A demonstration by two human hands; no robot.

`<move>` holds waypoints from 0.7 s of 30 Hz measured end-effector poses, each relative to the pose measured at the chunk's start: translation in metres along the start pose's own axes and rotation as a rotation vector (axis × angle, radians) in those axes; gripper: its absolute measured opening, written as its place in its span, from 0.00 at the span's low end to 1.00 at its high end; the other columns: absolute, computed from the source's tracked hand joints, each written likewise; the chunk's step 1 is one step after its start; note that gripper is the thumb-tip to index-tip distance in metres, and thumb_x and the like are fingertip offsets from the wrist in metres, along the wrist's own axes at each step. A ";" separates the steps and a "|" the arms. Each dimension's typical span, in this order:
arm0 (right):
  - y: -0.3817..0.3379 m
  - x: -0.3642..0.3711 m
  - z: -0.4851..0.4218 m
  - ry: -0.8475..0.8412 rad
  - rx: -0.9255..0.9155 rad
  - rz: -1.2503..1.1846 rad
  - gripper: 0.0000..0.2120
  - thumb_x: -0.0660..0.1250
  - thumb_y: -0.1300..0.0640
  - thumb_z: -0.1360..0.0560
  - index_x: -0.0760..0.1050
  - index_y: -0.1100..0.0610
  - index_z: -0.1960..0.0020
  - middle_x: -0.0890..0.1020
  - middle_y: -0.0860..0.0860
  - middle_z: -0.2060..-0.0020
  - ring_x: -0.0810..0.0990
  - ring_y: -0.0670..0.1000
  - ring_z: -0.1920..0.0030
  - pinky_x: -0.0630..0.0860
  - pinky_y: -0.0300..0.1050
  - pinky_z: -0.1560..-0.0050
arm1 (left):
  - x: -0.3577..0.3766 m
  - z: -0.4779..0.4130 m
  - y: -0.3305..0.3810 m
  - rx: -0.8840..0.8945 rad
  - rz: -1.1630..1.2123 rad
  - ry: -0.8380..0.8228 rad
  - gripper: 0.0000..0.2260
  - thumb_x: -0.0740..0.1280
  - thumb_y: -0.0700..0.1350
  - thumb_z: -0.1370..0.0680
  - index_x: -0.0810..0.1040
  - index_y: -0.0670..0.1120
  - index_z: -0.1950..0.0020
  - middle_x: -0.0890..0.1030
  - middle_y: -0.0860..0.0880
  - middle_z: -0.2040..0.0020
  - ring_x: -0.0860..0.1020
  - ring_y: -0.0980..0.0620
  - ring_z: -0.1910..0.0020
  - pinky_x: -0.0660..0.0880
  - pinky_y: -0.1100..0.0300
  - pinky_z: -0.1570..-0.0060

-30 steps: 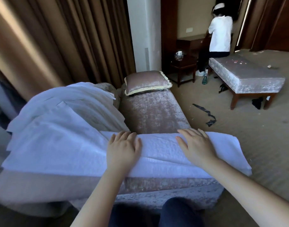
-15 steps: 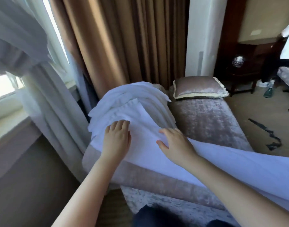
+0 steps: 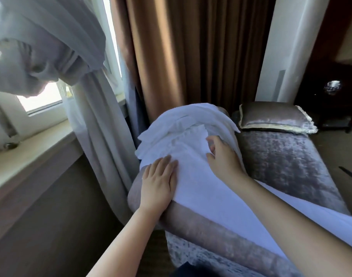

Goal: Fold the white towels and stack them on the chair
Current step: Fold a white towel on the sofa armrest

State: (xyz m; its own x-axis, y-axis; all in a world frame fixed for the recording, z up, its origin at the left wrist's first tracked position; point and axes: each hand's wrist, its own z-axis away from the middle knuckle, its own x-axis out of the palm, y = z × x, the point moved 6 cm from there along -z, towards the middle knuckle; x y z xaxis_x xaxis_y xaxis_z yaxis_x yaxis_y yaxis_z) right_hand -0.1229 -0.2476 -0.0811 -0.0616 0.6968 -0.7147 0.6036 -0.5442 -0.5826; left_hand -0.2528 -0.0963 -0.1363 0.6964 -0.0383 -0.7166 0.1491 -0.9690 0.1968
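Note:
A long white towel (image 3: 207, 196) lies along the rounded arm of a grey velvet chaise chair (image 3: 287, 168), running from the lower right up to a heap of rumpled white towels (image 3: 183, 124) on the chair's raised end. My left hand (image 3: 159, 182) lies flat on the towel's near left edge, fingers straight. My right hand (image 3: 223, 156) is on the towel's far corner near the heap, fingers bent at the cloth, thumb raised; whether it pinches the cloth is unclear.
A grey velvet cushion (image 3: 275, 118) lies on the chair seat beyond the heap. Brown curtains (image 3: 191, 52) hang behind, a knotted sheer curtain (image 3: 47, 47) and a window sill (image 3: 27, 152) are at left. Dark wooden furniture (image 3: 331, 92) stands at far right.
My view has swung left toward the window. Both hands have slid left along the towel from its middle to its end by the heap, and the right hand's fingers have curled at the corner.

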 end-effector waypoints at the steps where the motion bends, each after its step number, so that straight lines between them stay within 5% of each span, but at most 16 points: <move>1: -0.011 -0.003 0.004 0.039 -0.092 -0.022 0.19 0.64 0.64 0.23 0.69 0.55 0.33 0.73 0.46 0.51 0.74 0.50 0.50 0.65 0.40 0.55 | 0.001 0.000 0.000 0.013 0.010 0.008 0.17 0.56 0.49 0.20 0.79 0.47 0.39 0.77 0.47 0.34 0.74 0.45 0.36 0.69 0.49 0.38; 4: -0.052 0.000 0.029 0.019 -0.355 -0.041 0.21 0.64 0.67 0.25 0.72 0.54 0.35 0.75 0.44 0.52 0.72 0.46 0.54 0.67 0.38 0.54 | -0.008 -0.005 -0.004 -0.077 0.253 0.002 0.16 0.57 0.49 0.22 0.80 0.47 0.42 0.80 0.51 0.38 0.76 0.50 0.39 0.68 0.56 0.39; 8: -0.076 0.043 0.073 -0.247 -0.565 0.118 0.29 0.63 0.73 0.29 0.68 0.55 0.30 0.78 0.53 0.45 0.75 0.55 0.46 0.76 0.52 0.53 | -0.028 -0.011 -0.042 -0.761 1.110 -0.017 0.18 0.58 0.56 0.23 0.84 0.49 0.59 0.85 0.52 0.53 0.80 0.53 0.50 0.72 0.53 0.42; 10: -0.076 0.060 0.087 -0.376 -0.622 0.220 0.29 0.63 0.72 0.27 0.66 0.56 0.29 0.77 0.55 0.42 0.73 0.56 0.44 0.75 0.54 0.53 | -0.040 -0.018 -0.051 -0.812 1.016 -0.118 0.25 0.55 0.59 0.19 0.84 0.44 0.58 0.84 0.51 0.59 0.78 0.52 0.58 0.73 0.56 0.52; 14: -0.071 0.042 0.086 -0.349 -0.524 0.050 0.19 0.61 0.56 0.20 0.67 0.53 0.29 0.75 0.48 0.36 0.72 0.48 0.37 0.73 0.45 0.42 | -0.042 -0.026 -0.046 -0.548 0.466 -0.338 0.18 0.65 0.54 0.21 0.78 0.40 0.59 0.76 0.51 0.66 0.73 0.53 0.67 0.67 0.59 0.64; 16: -0.061 0.028 0.080 -0.268 -0.491 0.048 0.18 0.61 0.54 0.19 0.69 0.53 0.30 0.76 0.47 0.36 0.72 0.48 0.37 0.72 0.44 0.41 | -0.039 -0.026 -0.045 -0.479 0.375 -0.318 0.17 0.66 0.50 0.21 0.71 0.40 0.65 0.70 0.52 0.71 0.68 0.54 0.71 0.62 0.58 0.69; 21: -0.014 0.001 0.063 -0.038 -0.347 0.243 0.14 0.63 0.57 0.22 0.76 0.57 0.38 0.78 0.50 0.41 0.76 0.55 0.41 0.74 0.51 0.42 | -0.033 -0.038 -0.044 -0.498 0.315 -0.221 0.15 0.64 0.48 0.21 0.72 0.40 0.63 0.72 0.50 0.63 0.71 0.52 0.65 0.63 0.60 0.68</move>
State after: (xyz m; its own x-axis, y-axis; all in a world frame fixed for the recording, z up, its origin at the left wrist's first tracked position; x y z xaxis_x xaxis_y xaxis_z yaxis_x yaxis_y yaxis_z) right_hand -0.1809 -0.2686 -0.0980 0.0900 0.5466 -0.8326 0.8355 -0.4965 -0.2357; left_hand -0.2555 -0.0427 -0.0961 0.6062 -0.4045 -0.6848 0.3070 -0.6753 0.6707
